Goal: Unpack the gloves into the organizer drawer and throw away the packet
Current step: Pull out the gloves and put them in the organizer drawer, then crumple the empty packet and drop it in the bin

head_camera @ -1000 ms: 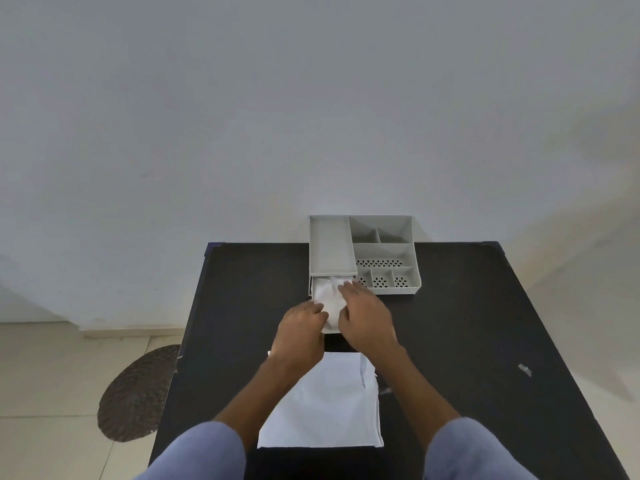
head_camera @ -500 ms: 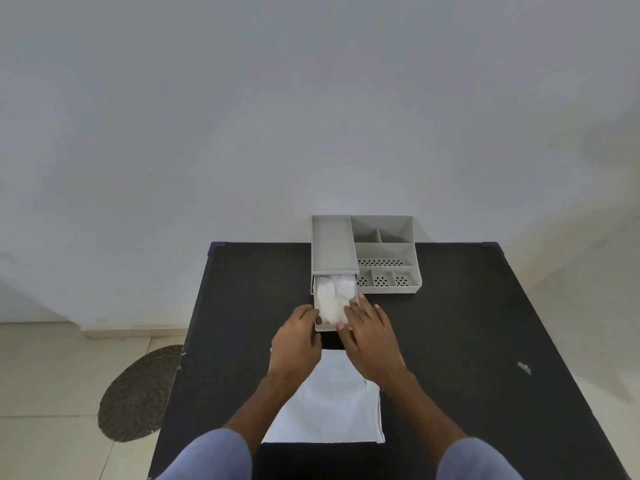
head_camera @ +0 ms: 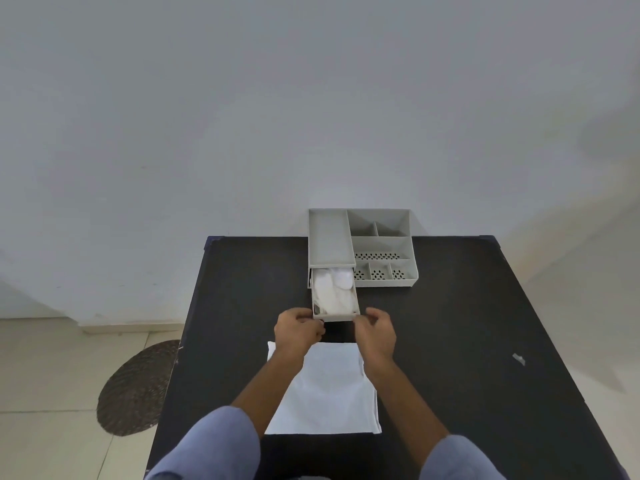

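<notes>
A grey organizer (head_camera: 382, 244) stands at the back of the black table (head_camera: 450, 341). Its drawer (head_camera: 337, 316) is pulled out toward me, and white gloves (head_camera: 333, 289) lie inside it. My left hand (head_camera: 298, 330) grips the drawer's front left corner. My right hand (head_camera: 377, 331) holds the front right corner. The white packet (head_camera: 329, 393) lies flat on the table below my hands, partly under my forearms.
A small pale scrap (head_camera: 518, 358) lies on the table at the right. A round woven mat (head_camera: 138, 388) is on the tiled floor to the left. The wall stands right behind the organizer.
My hands have come off the gloves, which now lie in the drawer, and have moved back to the drawer's front corners.
</notes>
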